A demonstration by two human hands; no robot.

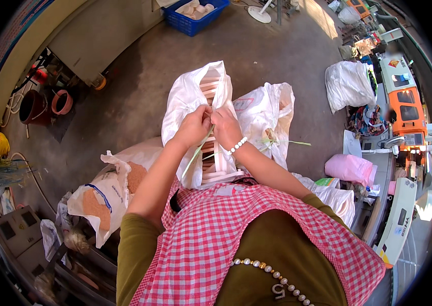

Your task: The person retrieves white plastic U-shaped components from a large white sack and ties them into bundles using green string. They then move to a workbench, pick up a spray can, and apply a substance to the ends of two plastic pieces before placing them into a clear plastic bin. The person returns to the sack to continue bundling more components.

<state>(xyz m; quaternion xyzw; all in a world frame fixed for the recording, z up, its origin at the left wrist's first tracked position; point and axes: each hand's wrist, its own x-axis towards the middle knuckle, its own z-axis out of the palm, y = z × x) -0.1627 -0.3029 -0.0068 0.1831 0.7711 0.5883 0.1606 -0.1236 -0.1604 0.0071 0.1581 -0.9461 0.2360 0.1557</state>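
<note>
An open white woven sack (176,102) stands right in front of me, its edges drawn toward the middle. Stacked pale pink pieces (208,87) show inside it, above and below my hands. My left hand (194,127) and my right hand (226,127) meet over the opening, fingers pinched. A thin green strip (195,154) hangs from between them, so both appear to grip it; the fingertips partly hide it. Just to the right leans a second white sack (262,109), with another green strip (297,143) at its side.
At left are torn sacks of tan granules (137,176) and dark red buckets (36,108). A blue crate (189,29) of pale pieces stands at the far end. Stuffed white bags (348,85), a pink bag (347,168) and orange-and-white machines (407,109) line the right.
</note>
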